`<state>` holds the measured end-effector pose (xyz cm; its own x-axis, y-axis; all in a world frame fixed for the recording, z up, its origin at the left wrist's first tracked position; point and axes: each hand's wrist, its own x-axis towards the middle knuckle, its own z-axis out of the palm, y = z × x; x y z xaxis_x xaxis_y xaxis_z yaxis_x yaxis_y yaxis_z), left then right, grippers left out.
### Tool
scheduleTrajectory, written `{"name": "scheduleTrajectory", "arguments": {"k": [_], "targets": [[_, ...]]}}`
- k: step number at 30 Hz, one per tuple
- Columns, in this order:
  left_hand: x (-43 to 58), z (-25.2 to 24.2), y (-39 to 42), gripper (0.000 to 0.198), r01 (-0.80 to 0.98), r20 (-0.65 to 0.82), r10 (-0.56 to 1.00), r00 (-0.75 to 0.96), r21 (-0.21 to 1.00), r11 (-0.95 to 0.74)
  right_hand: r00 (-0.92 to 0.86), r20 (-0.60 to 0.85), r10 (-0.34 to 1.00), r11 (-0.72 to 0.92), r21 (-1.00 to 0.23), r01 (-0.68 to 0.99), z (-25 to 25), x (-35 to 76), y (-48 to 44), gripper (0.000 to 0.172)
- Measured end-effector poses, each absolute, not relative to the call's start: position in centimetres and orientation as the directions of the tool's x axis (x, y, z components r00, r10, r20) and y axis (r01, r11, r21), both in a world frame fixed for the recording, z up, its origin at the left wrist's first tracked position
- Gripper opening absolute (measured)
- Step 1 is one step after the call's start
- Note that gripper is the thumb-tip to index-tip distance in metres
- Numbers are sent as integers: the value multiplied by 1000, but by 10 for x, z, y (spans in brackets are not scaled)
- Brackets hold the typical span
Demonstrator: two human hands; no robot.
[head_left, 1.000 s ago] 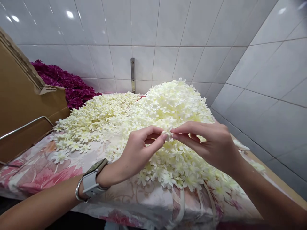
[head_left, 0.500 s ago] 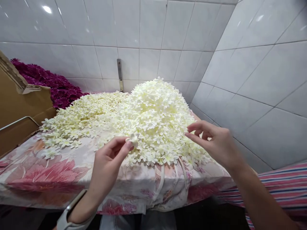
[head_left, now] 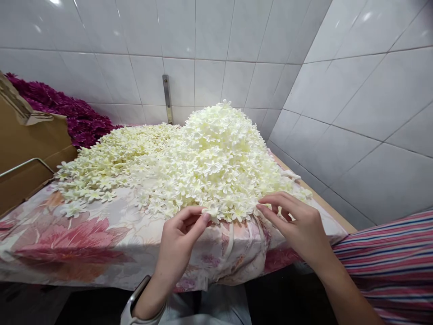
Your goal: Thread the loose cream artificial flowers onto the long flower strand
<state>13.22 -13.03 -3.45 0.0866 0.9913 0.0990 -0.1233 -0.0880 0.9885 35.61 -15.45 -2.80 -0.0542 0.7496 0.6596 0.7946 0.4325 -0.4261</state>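
My left hand (head_left: 178, 243), with a watch on its wrist, pinches a small white artificial flower (head_left: 212, 210) between thumb and forefinger, at the front of a big heap of cream-white flowers (head_left: 219, 153). To the right, my right hand (head_left: 302, 225) has its thumb and forefinger tips drawn together by the heap's lower front edge. Whatever may be between those tips is too small to make out. A hand's width or so separates the two hands. The flowers lie on a floral-patterned cloth (head_left: 84, 239) over the table.
Purple flowers (head_left: 81, 117) are piled at the back left behind a cardboard box (head_left: 37, 149). A lower spread of cream flowers (head_left: 111, 158) reaches leftward. Tiled walls stand behind and to the right. Striped fabric (head_left: 399, 262) hangs at the lower right, and a metal strip (head_left: 167, 99) rests against the wall.
My left hand has moved right and slightly down with the white flower. My right hand has dropped a little, and the hands are closer together. The view has shifted slightly.
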Motion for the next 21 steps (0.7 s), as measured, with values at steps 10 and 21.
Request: {"name": "scheduleTrajectory", "arguments": {"k": [10,21], "targets": [[126,-38,-120,9,-173,140,972,186,979,-108,-171,784,597,703,-408,583,-28,281,-145,12],[126,-46,-122,12,-70,167,973,157,985,-157,-42,768,640,660,-520,542,-51,271,-138,21]]}}
